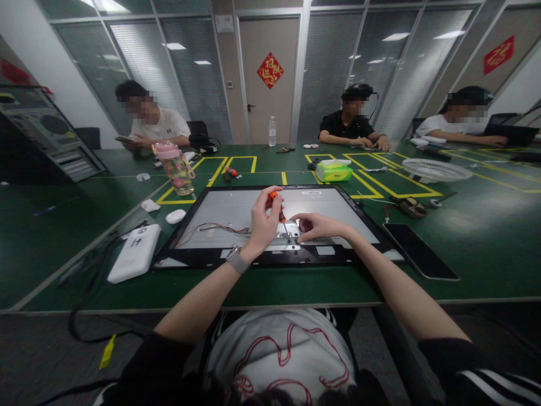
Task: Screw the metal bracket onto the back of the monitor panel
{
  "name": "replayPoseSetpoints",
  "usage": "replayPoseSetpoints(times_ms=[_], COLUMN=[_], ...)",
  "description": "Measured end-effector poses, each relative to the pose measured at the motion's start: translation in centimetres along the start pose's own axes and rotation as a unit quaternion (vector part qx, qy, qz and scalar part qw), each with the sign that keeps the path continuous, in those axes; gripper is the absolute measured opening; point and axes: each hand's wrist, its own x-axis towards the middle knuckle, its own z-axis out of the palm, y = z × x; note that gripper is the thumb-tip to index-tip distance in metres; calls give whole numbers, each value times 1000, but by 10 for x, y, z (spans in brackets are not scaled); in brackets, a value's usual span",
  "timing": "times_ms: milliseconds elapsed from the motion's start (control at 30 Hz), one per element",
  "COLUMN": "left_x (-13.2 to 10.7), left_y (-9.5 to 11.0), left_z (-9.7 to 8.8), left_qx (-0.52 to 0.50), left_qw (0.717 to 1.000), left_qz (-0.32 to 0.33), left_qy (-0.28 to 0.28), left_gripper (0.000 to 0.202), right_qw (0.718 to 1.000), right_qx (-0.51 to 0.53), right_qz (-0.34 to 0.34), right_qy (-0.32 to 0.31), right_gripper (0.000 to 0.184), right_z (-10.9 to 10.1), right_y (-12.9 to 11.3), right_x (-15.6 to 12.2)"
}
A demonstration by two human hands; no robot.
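Note:
A flat display panel (220,211) with a black frame lies face down on the green table, thin coloured wires (220,228) running across its grey back. My left hand (262,220) is closed round an orange-handled screwdriver (274,204), whose tip points down at a small metal plate (291,234) near the panel's front edge. My right hand (318,225) pinches at the same plate beside the screwdriver tip; what is between its fingers is too small to name.
A white box (135,252) and a white mouse (175,216) lie left of the panel, a pink-lidded bottle (175,166) behind them. A dark phone (418,250) lies to the right. A green tissue pack (333,171), a white fan grille (435,169) and three seated people are farther back.

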Motion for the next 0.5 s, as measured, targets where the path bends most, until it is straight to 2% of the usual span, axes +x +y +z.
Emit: replayPoseSetpoints(times_ms=[500], left_x=[-1], left_y=[0], left_z=[1], left_qx=[-3], left_qw=[1000], left_qz=[1], left_qy=[-6], left_gripper=[19], right_qw=[1000], right_qx=[0], right_qz=[-4], right_qy=[1], right_gripper=[78], right_z=[0], right_y=[4], right_x=[1])
